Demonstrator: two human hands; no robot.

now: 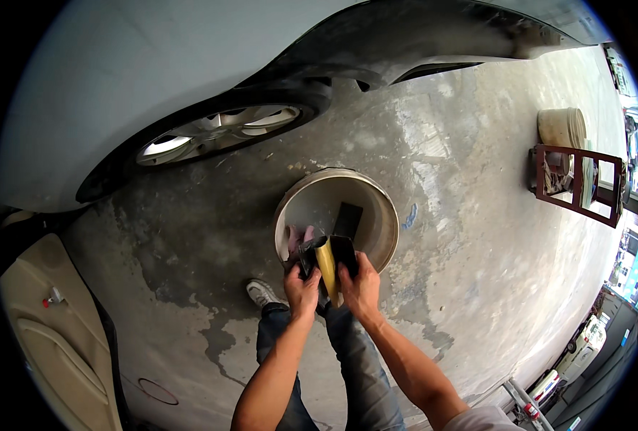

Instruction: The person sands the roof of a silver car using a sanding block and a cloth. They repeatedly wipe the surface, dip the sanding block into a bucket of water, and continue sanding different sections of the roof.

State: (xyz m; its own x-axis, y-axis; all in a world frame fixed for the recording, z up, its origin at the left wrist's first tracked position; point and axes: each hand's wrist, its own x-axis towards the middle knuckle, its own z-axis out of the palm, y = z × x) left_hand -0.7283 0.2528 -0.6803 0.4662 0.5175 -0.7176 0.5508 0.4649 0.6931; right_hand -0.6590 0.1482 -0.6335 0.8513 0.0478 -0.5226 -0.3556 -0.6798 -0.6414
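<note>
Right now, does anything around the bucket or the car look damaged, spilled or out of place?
Yes. A beige car door panel stands detached at lower left, off the white car. The concrete floor is blotched with dark stains. Both hands, left and right, hold a black and yellow piece over the bucket; nothing looks spilled.

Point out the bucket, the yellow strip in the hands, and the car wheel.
bucket [383,215]: head view, right inner wall.
yellow strip [326,262]: head view, middle of its length.
car wheel [218,129]: head view, silver rim spokes.

One bucket [376,215] — one car wheel [218,133] — two hands.
</note>
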